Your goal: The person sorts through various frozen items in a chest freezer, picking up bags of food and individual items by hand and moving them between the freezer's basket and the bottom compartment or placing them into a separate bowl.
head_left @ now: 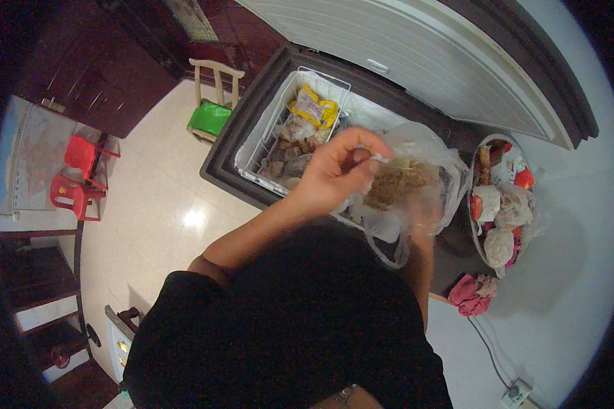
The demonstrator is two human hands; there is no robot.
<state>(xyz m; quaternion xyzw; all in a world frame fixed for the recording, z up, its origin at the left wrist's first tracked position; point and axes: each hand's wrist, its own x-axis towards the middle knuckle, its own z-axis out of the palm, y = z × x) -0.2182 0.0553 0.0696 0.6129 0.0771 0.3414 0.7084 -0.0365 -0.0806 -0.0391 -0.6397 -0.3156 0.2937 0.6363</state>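
A clear plastic bag (pixel 450 163) with a brown, fibrous-looking bundle (pixel 401 184) inside is held up over an open chest freezer (pixel 218 160). My left hand (pixel 338 170) is closed, thumb and fingers pinching a whitish twist of the plastic at the bag's left side. On the other side, my right hand (pixel 423 215) is blurred and partly covered by the plastic, so its fingers cannot be made out. A loop of the bag hangs down below the bundle. Left of the bag, a white wire basket (pixel 324 73) in the freezer holds a yellow packet (pixel 327 112) and several bagged foods.
The freezer's raised lid (pixel 416 54) leans at the back right. A round tray (pixel 472 204) of bagged items sits right of the freezer, with a pink cloth (pixel 467 296) near it. A green-seated chair (pixel 211 117) and red plastic chairs (pixel 75 194) stand left.
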